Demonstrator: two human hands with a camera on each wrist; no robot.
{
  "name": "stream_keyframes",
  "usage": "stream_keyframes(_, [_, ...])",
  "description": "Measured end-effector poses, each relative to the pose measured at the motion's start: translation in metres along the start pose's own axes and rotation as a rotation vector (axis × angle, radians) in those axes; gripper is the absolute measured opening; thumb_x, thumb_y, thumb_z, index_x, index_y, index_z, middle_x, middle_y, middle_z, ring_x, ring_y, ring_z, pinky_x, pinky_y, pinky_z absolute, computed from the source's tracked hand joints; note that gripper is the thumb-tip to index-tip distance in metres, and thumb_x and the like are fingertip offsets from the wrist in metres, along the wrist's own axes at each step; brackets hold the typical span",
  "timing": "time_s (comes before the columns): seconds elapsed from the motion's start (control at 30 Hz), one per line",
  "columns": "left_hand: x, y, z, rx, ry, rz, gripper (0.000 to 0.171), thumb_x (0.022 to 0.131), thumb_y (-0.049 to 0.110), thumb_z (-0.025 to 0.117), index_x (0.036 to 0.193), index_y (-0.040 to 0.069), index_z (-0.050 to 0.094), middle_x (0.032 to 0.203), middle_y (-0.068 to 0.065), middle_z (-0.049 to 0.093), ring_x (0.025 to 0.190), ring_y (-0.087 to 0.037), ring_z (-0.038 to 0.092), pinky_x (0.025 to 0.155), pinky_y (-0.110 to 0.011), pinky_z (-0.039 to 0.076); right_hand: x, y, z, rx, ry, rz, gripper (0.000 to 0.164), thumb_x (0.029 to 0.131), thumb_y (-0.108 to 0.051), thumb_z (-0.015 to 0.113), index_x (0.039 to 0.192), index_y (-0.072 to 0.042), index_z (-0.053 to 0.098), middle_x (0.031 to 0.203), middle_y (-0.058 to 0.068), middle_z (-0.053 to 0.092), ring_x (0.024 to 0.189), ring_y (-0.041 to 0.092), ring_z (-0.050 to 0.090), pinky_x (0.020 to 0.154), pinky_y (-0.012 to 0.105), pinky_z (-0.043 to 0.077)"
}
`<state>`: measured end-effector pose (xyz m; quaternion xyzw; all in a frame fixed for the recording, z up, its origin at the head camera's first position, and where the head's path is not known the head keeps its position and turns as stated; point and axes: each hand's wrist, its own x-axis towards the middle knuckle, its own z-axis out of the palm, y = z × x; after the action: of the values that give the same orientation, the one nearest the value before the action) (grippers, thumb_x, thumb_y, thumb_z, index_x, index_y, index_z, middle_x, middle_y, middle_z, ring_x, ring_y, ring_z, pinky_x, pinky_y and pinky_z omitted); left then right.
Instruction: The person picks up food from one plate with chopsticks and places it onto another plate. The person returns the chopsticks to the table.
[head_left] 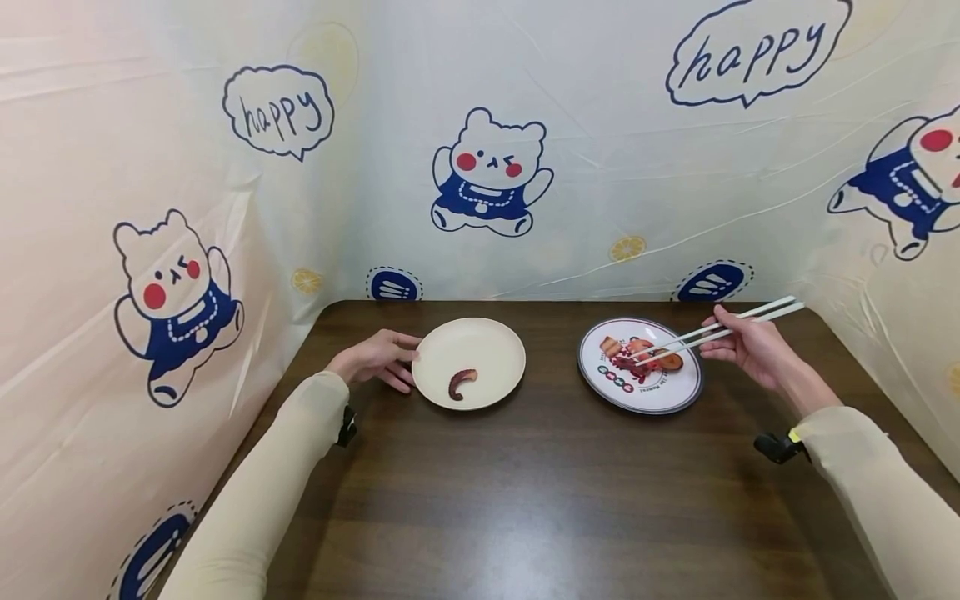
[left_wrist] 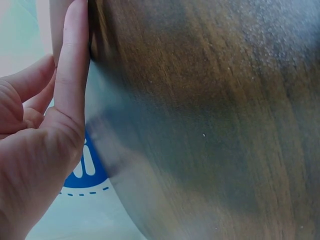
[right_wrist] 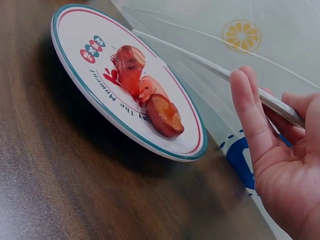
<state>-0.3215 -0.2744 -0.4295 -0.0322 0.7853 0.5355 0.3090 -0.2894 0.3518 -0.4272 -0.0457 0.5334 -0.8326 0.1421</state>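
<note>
My left hand [head_left: 378, 360] touches the left rim of a cream plate [head_left: 498, 354] with extended fingers; the left wrist view shows one finger lying straight. A curled dark red tentacle-like piece [head_left: 459, 387] sits low on that plate. My right hand [head_left: 753, 346] holds a pair of white chopsticks [head_left: 731, 322], slanting down to the left. Their tips reach the food on a white printed plate [head_left: 675, 396]; whether they pinch a piece I cannot tell. On it lie a brown cut round piece [right_wrist: 166, 116], a pink shrimp-like piece [right_wrist: 145, 88] and a red-and-pale striped piece [right_wrist: 130, 69].
Both plates stand near the back of a dark wood table [head_left: 480, 483]. Behind and at the sides hangs a pale curtain [head_left: 570, 150] printed with bears and "happy" bubbles. Black wrist cameras [head_left: 780, 447] sit below the sleeves.
</note>
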Motion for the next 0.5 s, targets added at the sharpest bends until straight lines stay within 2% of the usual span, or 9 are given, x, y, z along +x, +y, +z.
stream_keyframes(0.23, [-0.002,0.003,0.0,-0.005,0.001,-0.004,0.055,0.111,0.008,0.052,0.163,0.0,0.035,0.108,-0.023,0.069,0.08,-0.029,0.076,0.077,-0.049,0.066,0.0,0.006,-0.002,0.013,0.021,-0.01,0.038,0.114,-0.017,0.046,0.099,0.005,0.073,0.086,0.019,0.076,0.075,0.028,0.078,0.073,0.037,0.066])
stream_keyframes(0.5, [-0.001,0.002,0.0,0.002,0.007,-0.011,0.055,0.111,0.008,0.053,0.163,0.001,0.035,0.113,-0.025,0.068,0.081,-0.029,0.076,0.077,-0.048,0.066,-0.001,0.011,-0.002,0.019,0.036,-0.018,0.037,0.114,-0.017,0.045,0.098,0.004,0.071,0.084,0.02,0.075,0.074,0.027,0.078,0.073,0.036,0.066])
